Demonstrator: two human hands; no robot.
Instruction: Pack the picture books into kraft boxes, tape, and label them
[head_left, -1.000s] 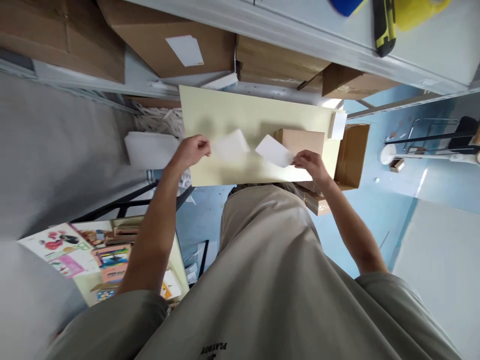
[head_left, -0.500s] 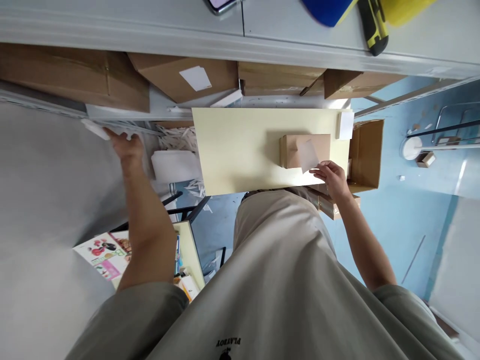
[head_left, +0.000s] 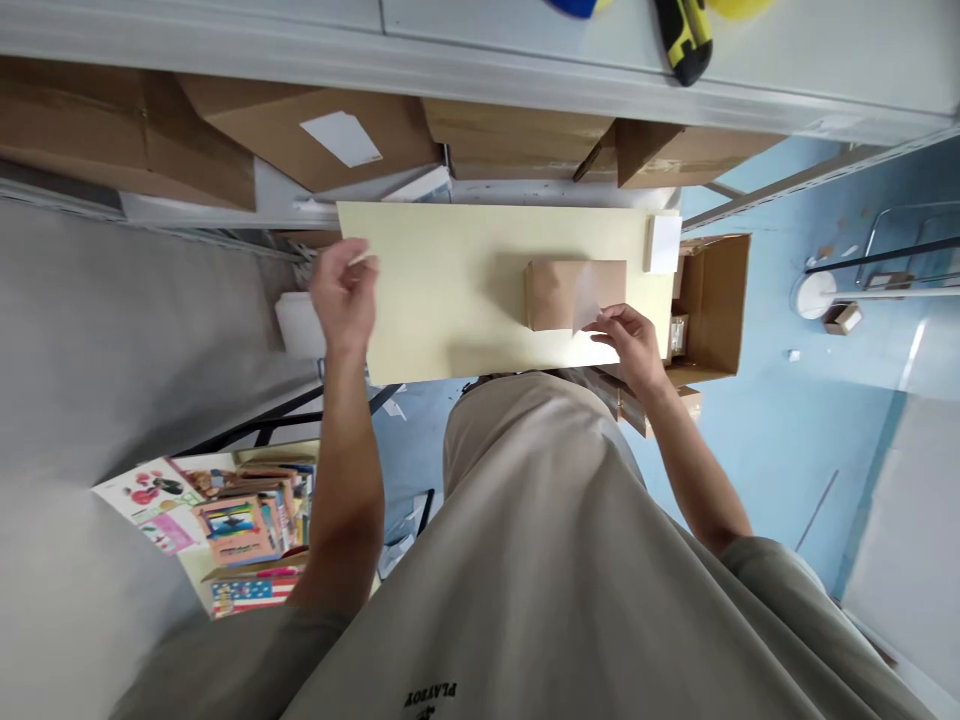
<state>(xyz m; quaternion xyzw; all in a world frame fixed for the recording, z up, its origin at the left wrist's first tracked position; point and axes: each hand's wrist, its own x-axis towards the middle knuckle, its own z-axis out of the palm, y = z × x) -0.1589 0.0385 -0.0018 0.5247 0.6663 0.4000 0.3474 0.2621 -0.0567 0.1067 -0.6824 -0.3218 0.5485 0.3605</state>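
A small brown cardboard box (head_left: 551, 295) lies on the pale yellow tabletop (head_left: 435, 290). My right hand (head_left: 634, 345) pinches the lower edge of a thin translucent label (head_left: 586, 297), which stands up against the box's right part. Over the left edge of the tabletop is my left hand (head_left: 345, 300). Its fingers are bent, with a gap between thumb and forefinger, and I see nothing held in them. A stack of white cards or labels (head_left: 664, 245) sits at the tabletop's far right corner.
Above runs a grey shelf (head_left: 480, 75) with a yellow-black utility knife (head_left: 684, 45) on it. Several cardboard boxes (head_left: 517, 140) fill the level beneath. An open carton (head_left: 716, 310) stands at right. Books (head_left: 240, 525) lie on a side table at lower left; a white bin (head_left: 300, 325) is nearby.
My left hand has moved right from beyond the table to its left edge; the white piece it held is gone from it. The label in my right hand has turned and appears narrower.
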